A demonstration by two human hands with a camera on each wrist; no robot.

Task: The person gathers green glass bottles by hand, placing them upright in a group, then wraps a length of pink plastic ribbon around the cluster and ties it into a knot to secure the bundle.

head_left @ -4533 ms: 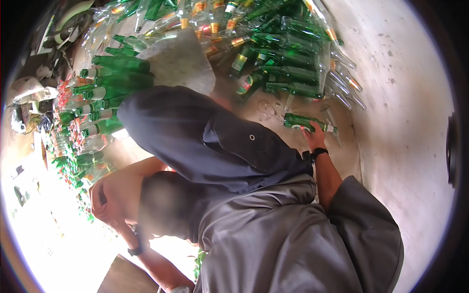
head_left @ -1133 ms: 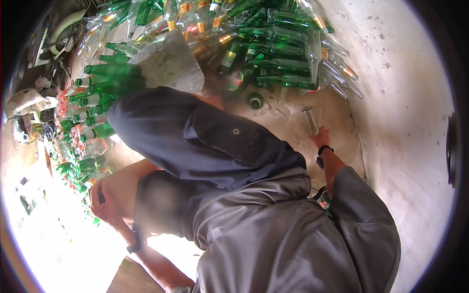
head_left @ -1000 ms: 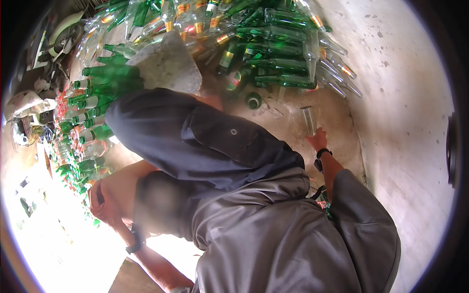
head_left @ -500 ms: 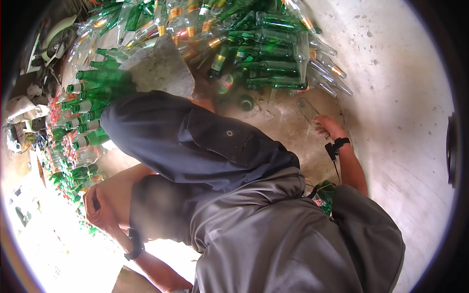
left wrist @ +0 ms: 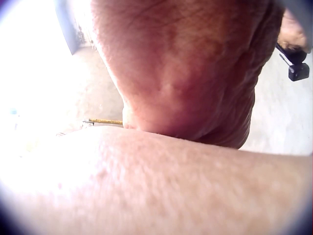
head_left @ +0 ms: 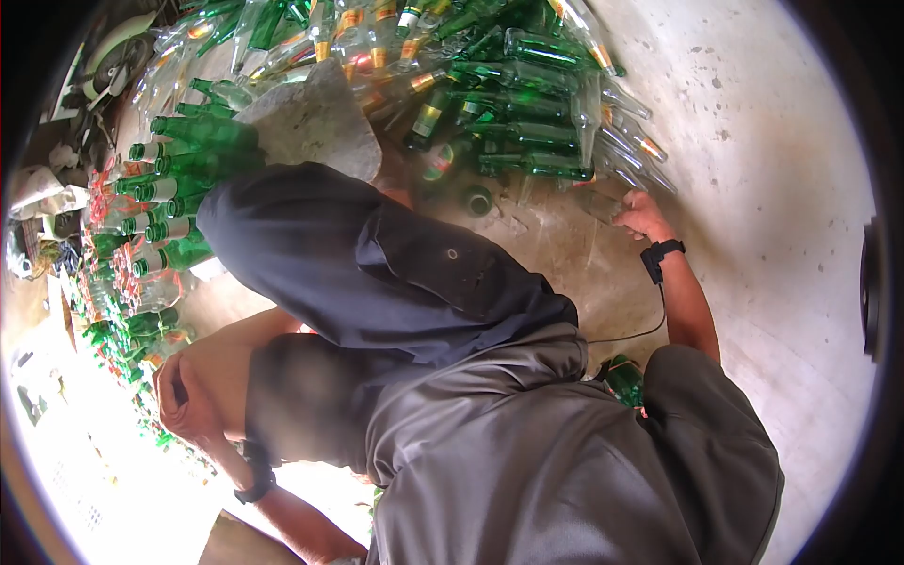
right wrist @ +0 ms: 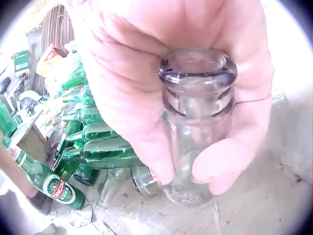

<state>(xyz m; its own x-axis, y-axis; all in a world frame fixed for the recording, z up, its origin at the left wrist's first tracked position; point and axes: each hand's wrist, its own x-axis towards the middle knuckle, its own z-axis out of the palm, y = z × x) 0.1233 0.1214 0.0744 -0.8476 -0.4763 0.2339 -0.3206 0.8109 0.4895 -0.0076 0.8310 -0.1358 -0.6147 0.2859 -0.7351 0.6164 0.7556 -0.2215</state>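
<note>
In the right wrist view my right hand (right wrist: 234,112) grips a clear glass bottle (right wrist: 195,127) round its neck, thumb and fingers on either side, mouth facing the camera. In the head view that hand (head_left: 645,217) is low by the wall, at the near edge of the stacked bottles, and the clear bottle (head_left: 601,205) shows only faintly. My left hand (head_left: 184,400) rests on my bent knee; the left wrist view shows it close up (left wrist: 186,73) against bare skin, fingers hidden. A green bottle (head_left: 477,200) stands upright on the floor left of the right hand.
Green bottles (head_left: 537,137) lie stacked ahead, with clear ones (head_left: 626,141) beside the wall (head_left: 753,188). More green bottles (head_left: 188,188) lie left of my knee. A grey slab (head_left: 311,122) is in front of my leg. A cable (head_left: 650,325) trails from the right wrist.
The right hand held a green bottle first; one now stands upright on the floor. Then it took up the clear bottle and moved forward, towards the stack. The left hand stays on the knee.
</note>
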